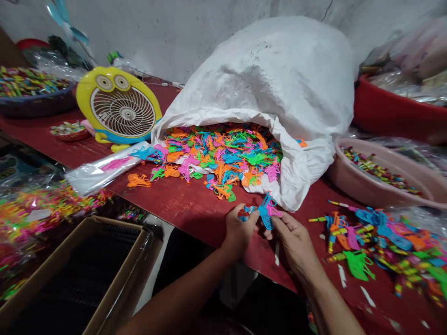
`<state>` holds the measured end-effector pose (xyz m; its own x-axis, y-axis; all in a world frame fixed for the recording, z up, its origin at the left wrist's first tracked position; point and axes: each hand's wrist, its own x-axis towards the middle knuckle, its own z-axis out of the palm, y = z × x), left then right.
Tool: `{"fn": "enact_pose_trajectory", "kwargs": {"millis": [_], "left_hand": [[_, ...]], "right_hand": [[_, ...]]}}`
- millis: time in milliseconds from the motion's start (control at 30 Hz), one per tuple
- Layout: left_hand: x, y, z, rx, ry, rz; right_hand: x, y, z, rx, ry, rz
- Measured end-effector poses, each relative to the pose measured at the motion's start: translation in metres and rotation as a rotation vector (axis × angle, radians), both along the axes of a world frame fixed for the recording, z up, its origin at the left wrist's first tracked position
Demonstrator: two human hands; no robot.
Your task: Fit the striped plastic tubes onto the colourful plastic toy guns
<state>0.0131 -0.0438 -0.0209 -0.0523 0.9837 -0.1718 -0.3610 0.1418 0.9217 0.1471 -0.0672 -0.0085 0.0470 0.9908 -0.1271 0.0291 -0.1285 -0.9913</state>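
My left hand (240, 230) is closed around several small tubes with red-and-white ends (244, 213); their kind is unclear. A blue perforated plastic piece (267, 219) stands between my hands, touching my left thumb. My right hand (291, 237) is closed, its thumb and fingers pinching beside a pink plastic piece (274, 210) next to the blue one. Just beyond my hands, a heap of colourful plastic pieces (223, 151) spills from the mouth of a big white sack (279, 70). My fingers partly hide what they hold.
Plastic pieces joined to striped tubes (359, 265) lie at right, below a pink basin (384, 195) and a red tub (401, 107). A yellow fan (122, 109) and clear plastic bags (101, 172) are at left. An open cardboard box (118, 274) stands lower left.
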Motion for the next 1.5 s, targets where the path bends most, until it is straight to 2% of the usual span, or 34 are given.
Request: {"fn": "enact_pose_trajectory", "kwargs": {"millis": [167, 367, 500, 767, 1000, 1167, 1300, 1400, 1500], "left_hand": [[0.017, -0.005, 0.002, -0.025, 0.016, -0.091], [0.019, -0.012, 0.004, 0.048, 0.042, -0.098], [0.02, -0.012, 0.0, 0.069, 0.071, -0.103], [0.02, -0.013, -0.009, 0.112, 0.153, -0.112], [0.018, -0.013, 0.0, 0.151, 0.303, -0.08], [0.018, -0.014, 0.003, 0.152, 0.372, -0.078], [0.016, -0.015, 0.004, 0.172, 0.387, -0.086], [0.015, -0.015, 0.004, 0.235, 0.476, -0.072], [0.017, -0.017, 0.002, 0.294, 0.554, -0.052]], "right_hand": [[0.014, -0.017, 0.006, 0.057, -0.195, 0.01], [0.014, -0.032, 0.025, 0.193, -0.335, -0.169], [0.007, -0.034, 0.023, 0.246, -0.393, -0.176], [-0.002, -0.03, 0.021, 0.391, -0.647, -0.147], [-0.005, -0.033, 0.022, 0.369, -0.742, -0.152], [-0.011, -0.037, 0.015, 0.379, -0.897, -0.23], [-0.015, -0.033, 0.02, 0.301, -0.748, -0.196], [-0.014, -0.031, 0.026, 0.245, -0.627, -0.15], [-0.013, -0.032, 0.026, 0.283, -0.724, -0.184]]}}
